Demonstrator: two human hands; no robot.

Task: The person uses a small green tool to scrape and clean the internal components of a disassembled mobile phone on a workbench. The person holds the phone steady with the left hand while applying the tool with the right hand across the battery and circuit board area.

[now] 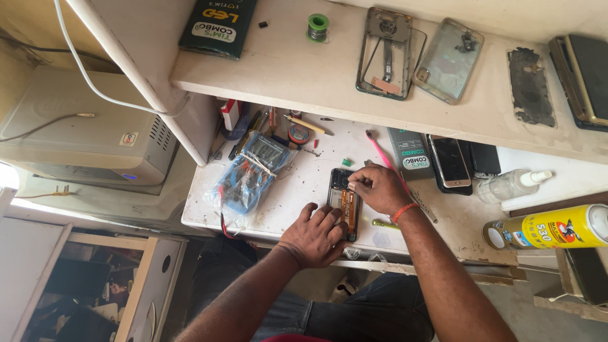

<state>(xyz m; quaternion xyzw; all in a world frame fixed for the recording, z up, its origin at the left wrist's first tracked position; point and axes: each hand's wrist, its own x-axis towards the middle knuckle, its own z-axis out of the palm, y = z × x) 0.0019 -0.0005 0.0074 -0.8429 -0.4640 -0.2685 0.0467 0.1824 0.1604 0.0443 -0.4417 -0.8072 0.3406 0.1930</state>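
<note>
**Two hands on an opened phone**

Both hands work at the front edge of a white bench (278, 212). Nearest, the left hand (315, 235) lies palm down with fingers spread flat, pressing on the lower end of the opened phone (345, 204) and holding it against the bench. The phone lies face down with its back off, an orange strip running along its length. The right hand (378, 189), an orange band at its wrist, has fingers pinched together at the phone's upper right edge; what sits between the fingertips is too small to tell.

Left of the phone lies a multimeter (253, 170) in a clear bag. Just behind the right hand a pink toothbrush (380, 152) lies slanted. To the right are a whole phone (451, 162) lying face up, a clear spray bottle (510, 185) on its side, and a yellow spray can (548, 228), also on its side.

Farther back, small tools crowd under the shelf (278, 69). On that shelf rest a solder spool (318, 26), a bare phone frame (386, 54) and a clear back cover (448, 60).
</note>
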